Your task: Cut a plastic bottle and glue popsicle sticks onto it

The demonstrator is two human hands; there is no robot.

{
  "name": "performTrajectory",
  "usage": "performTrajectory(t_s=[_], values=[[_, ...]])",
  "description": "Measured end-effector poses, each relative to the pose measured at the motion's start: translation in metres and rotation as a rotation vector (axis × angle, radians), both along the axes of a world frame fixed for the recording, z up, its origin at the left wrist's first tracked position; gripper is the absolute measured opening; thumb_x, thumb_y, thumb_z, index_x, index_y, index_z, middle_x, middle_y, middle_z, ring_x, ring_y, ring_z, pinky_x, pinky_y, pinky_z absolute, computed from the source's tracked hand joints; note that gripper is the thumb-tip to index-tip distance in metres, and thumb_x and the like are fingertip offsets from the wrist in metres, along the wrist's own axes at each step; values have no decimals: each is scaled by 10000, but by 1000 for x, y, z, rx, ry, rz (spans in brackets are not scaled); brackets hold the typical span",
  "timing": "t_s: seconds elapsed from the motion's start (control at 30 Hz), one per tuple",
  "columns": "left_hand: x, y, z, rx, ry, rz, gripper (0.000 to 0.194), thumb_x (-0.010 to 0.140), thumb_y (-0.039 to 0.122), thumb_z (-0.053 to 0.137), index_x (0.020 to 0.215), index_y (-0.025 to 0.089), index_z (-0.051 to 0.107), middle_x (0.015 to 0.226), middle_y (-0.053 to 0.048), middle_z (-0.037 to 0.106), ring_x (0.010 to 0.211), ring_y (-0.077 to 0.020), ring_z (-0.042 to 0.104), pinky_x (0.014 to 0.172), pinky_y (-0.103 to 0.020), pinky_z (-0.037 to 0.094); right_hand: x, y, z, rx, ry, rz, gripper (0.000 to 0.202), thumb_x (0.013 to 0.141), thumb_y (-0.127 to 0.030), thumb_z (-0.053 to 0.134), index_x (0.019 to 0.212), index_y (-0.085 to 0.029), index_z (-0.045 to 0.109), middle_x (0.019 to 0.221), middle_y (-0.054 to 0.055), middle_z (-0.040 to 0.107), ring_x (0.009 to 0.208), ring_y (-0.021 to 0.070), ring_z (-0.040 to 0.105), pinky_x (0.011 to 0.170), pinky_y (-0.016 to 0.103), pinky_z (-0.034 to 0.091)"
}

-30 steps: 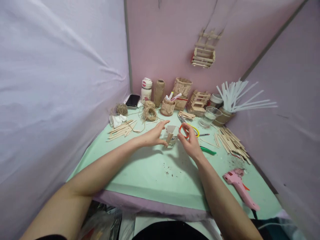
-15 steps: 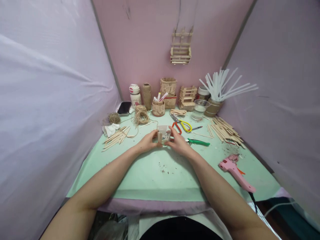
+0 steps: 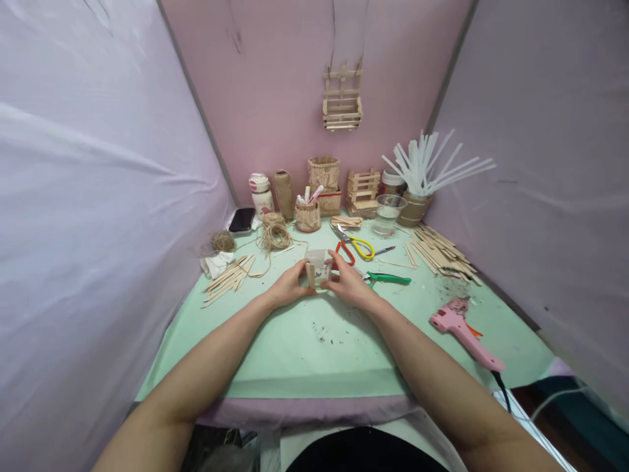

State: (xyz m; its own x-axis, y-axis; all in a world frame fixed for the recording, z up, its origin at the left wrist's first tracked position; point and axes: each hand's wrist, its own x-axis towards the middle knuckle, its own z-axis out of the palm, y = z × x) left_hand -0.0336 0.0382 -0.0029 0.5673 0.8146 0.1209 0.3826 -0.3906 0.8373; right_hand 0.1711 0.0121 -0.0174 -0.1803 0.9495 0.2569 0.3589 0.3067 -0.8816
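Note:
A small clear plastic cup [image 3: 319,267] with printing on its side is held upright between both hands over the middle of the table. My left hand [image 3: 293,286] grips its left side, where a short piece of wooden stick [image 3: 310,274] stands against the wall of the cup. My right hand [image 3: 345,282] closes on the cup's right side, thumb low and fingers higher up. Just right of that hand lie green-handled cutters [image 3: 390,278]. Beyond them are scissors [image 3: 361,248] with red and yellow handles and a pen-like tool [image 3: 384,250].
Wooden sticks lie at left [image 3: 228,280] and in a pile at right [image 3: 445,252]. A pink glue gun [image 3: 466,334] with a cord rests at right front. Twine [image 3: 275,233], a phone [image 3: 242,221], a water cup [image 3: 388,215] and a marker holder [image 3: 308,216] stand at the back.
The camera view has shifted slightly, so background things sit a little further left. Both hands keep hold of the cup, which has barely moved.

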Motion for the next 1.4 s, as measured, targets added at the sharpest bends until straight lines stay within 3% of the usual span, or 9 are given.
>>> performTrajectory(t_s=[0.2, 0.37, 0.53, 0.9, 1.03, 1.17, 1.27, 1.4], values=[[-12, -1, 5, -317, -289, -124, 916, 559, 203, 895, 1362, 187, 454, 1382, -174, 578, 1292, -325, 548, 1042, -439, 465, -6, -9, 8, 135, 28, -2, 857, 678, -325, 820, 1423, -225, 410, 1250, 130, 587, 1135, 269, 603, 903, 457, 575], [-20, -4, 13, -501, -341, -117, 902, 485, 165, 922, 1293, 190, 524, 1243, -143, 670, 1165, -297, 634, 961, -414, 506, -14, -26, 22, 228, -11, 77, 635, 730, -330, 783, 1293, -229, 507, 1209, 103, 577, 1108, 255, 588, 885, 426, 571], [-17, -5, 16, -488, -377, -108, 820, 501, 145, 897, 1252, 183, 570, 1216, -135, 685, 1162, -286, 635, 971, -392, 495, -19, -31, 24, 302, 3, -46, 590, 730, -327, 792, 1238, -224, 512, 1159, 94, 578, 1055, 256, 590, 875, 432, 563], [-20, -12, 29, -437, -236, -42, 831, 537, 168, 878, 1304, 165, 557, 1120, -96, 717, 947, -232, 692, 837, -346, 542, -25, -38, 21, 330, 24, -55, 617, 700, -406, 836, 1202, -220, 529, 1139, 96, 589, 1052, 257, 588, 873, 423, 561], [-20, -9, 21, -433, -317, -125, 894, 524, 245, 921, 1333, 182, 546, 1249, -147, 665, 1136, -308, 640, 934, -411, 516, -25, -36, 23, 168, 166, -67, 627, 695, -390, 816, 1228, -221, 532, 1207, 102, 594, 1113, 256, 583, 877, 408, 565], [-18, -7, 18, -453, -417, -262, 939, 547, 296, 934, 1390, 247, 523, 1488, -160, 485, 1361, -344, 473, 1069, -451, 442, -21, -28, 25, -175, 413, -66, 543, 677, -426, 810, 1122, -208, 586, 1173, 93, 666, 1098, 259, 627, 927, 430, 546], [-19, -7, 17, -542, -443, -266, 891, 613, 351, 907, 1406, 254, 512, 1491, -159, 486, 1353, -332, 490, 1103, -468, 416, -18, -24, 27, -437, 677, 30, 457, 683, -464, 808, 1024, -220, 627, 1160, 81, 695, 1062, 257, 666, 904, 414, 566], [-21, -8, 14, -616, -479, -197, 773, 704, 403, 848, 1388, 230, 531, 1434, -163, 543, 1293, -309, 552, 1090, -463, 431, -16, -25, 29, -577, 812, 76, 407, 682, -449, 826, 973, -215, 662, 1118, 70, 720, 1065, 242, 676, 867, 363, 589]])
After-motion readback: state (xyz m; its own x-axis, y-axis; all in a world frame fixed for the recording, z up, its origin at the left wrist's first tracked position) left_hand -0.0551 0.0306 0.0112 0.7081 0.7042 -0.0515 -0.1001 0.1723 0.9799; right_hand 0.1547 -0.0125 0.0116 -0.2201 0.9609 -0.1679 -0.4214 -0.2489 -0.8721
